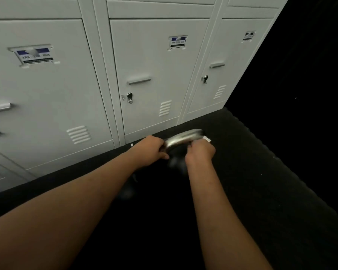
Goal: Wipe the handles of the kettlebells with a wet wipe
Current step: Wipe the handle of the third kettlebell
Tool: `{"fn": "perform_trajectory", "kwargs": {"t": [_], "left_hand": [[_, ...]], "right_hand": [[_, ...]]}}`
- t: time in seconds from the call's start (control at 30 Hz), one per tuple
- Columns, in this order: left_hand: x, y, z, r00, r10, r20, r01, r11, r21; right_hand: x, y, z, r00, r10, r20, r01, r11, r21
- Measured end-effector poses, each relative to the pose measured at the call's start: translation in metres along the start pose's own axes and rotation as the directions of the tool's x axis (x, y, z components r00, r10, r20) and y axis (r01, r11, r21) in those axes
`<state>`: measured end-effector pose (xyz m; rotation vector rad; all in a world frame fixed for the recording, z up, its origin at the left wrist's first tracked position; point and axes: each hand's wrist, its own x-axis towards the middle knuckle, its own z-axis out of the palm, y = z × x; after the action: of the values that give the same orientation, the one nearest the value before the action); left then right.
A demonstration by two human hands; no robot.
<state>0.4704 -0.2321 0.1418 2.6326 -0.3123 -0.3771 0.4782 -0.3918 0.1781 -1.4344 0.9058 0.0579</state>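
Silver handle, curved like an arch, low over black floor, near floor's far edge by grey lockers. Tilted: R end higher, L end lower. Rest of kettlebell under it black on black & blurry, shape hard to tell.

L hand wrapped round L end of handle, fingers curled tight on it. R hand clenched round R end of handle w/ white wipe in its grip. Small white corner of wipe poking out past fingers, touching handle. Rest of wipe hidden in fist. Both arms bare, reaching in from bottom of view.

Lockers in a row along floor's far edge, 3 doors seen. Each w/ label up top, bar pull in middle, lock w/ key under that, vent slits low down. Words on labels too blurry to read. Pitch dark to R of lockers, can't tell what. Few tiny white specks on floor toward its R edge. One more white speck at far edge, just L of L hand.
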Motion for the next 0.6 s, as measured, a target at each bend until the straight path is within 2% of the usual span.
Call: {"fn": "perform_trajectory", "kwargs": {"t": [0.03, 0.1, 0.17, 0.23, 0.33, 0.4, 0.47, 0.5, 0.6], "left_hand": [[0.001, 0.000, 0.000, 1.000, 0.003, -0.006, -0.003, 1.000, 0.009], [0.001, 0.000, 0.000, 1.000, 0.003, -0.006, -0.003, 1.000, 0.020], [0.002, 0.000, 0.000, 1.000, 0.000, 0.002, 0.000, 1.000, 0.014], [0.001, 0.001, 0.000, 1.000, -0.002, 0.006, 0.002, 1.000, 0.021], [0.002, -0.001, 0.000, 1.000, 0.001, -0.002, -0.001, 1.000, 0.028], [0.003, -0.002, 0.001, 1.000, 0.005, -0.002, -0.005, 0.999, 0.034], [0.006, -0.003, 0.003, 1.000, 0.013, -0.001, -0.013, 0.999, 0.034], [0.006, -0.003, 0.003, 1.000, 0.015, -0.001, -0.015, 0.999, 0.034], [0.007, -0.005, 0.003, 1.000, 0.028, -0.010, -0.027, 0.998, 0.051]], "right_hand": [[-0.007, -0.003, -0.003, 0.999, -0.034, 0.018, 0.037, 0.982, -0.183], [-0.002, 0.000, -0.010, 0.991, -0.061, 0.119, 0.115, 0.837, -0.536], [0.006, 0.003, -0.023, 0.975, 0.021, 0.223, 0.146, 0.697, -0.702], [0.007, 0.004, -0.034, 0.973, -0.030, 0.229, 0.176, 0.738, -0.651], [0.011, 0.018, -0.037, 0.917, -0.221, 0.332, 0.387, 0.696, -0.605], [0.010, 0.019, -0.037, 0.917, -0.198, 0.347, 0.377, 0.716, -0.588], [0.017, 0.019, -0.040, 0.949, -0.133, 0.287, 0.282, 0.767, -0.577], [0.020, 0.021, -0.041, 0.952, -0.142, 0.272, 0.282, 0.757, -0.590], [0.015, 0.030, -0.030, 0.917, -0.219, 0.334, 0.387, 0.691, -0.610]]}}
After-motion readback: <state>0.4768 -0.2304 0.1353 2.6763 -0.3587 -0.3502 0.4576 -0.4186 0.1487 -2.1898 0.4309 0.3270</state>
